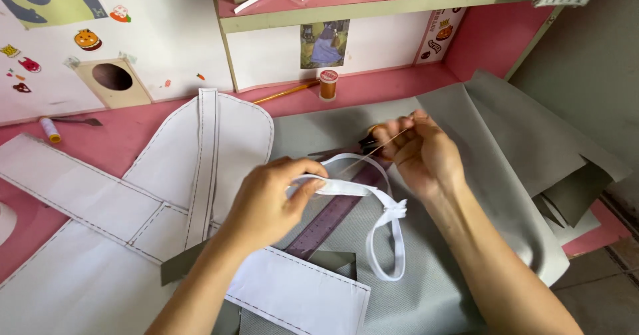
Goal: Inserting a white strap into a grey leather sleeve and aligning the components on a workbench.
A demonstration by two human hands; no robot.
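Observation:
My left hand [269,198] pinches a white fabric strap [383,225] that loops down over grey cloth [466,195]. My right hand [416,152] is above and to the right of it, fingers closed on a thin tan thread [365,156] that runs taut down toward the strap. Something small and dark shows by the right fingertips; I cannot tell what it is. A purple ruler [329,218] lies under the strap, between the two hands.
White paper pattern pieces [100,202] with dashed edges cover the pink desk [133,128] on the left. An orange thread spool [328,84] and a pencil [283,94] stand by the back wall. A yellow-capped spool [50,130] lies far left. More grey cloth hangs off the right edge.

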